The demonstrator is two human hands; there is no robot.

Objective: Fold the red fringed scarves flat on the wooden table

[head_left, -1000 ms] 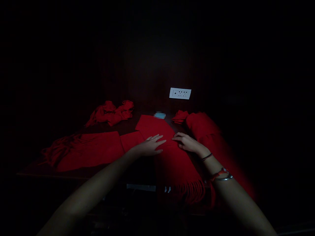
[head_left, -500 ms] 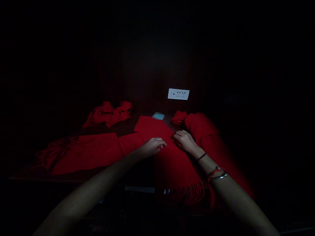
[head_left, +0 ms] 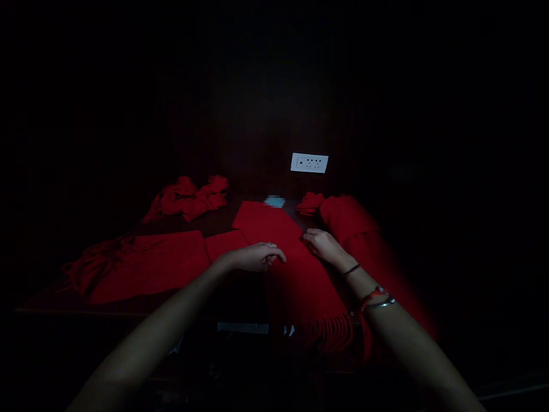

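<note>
Red fringed scarf [head_left: 304,286] centre of table [head_left: 214,222], fringe [head_left: 337,333] at near edge, left hand [head_left: 257,257] at its left side, right hand [head_left: 323,245] at its right, both curled, can't tell if either grip pinches it.

In a darkened room, a person's left hand [head_left: 259,257] and right hand [head_left: 321,245] sit, fingers curled, at opposite edges of a red fringed scarf [head_left: 300,274] spread on a dark table [head_left: 218,222], its tasselled end toward the wearer. A ring [head_left: 271,245] shows on the left hand; a dark band [head_left: 351,270] and a silver bangle [head_left: 383,304] circle the right arm. More red fabric [head_left: 150,263] stretches left, a crumpled red heap [head_left: 189,201] behind it. At right lies a red cloth pile [head_left: 354,220]. A white socket plate [head_left: 309,163] marks the wall above a pixelated pale-blue item [head_left: 274,201].
</note>
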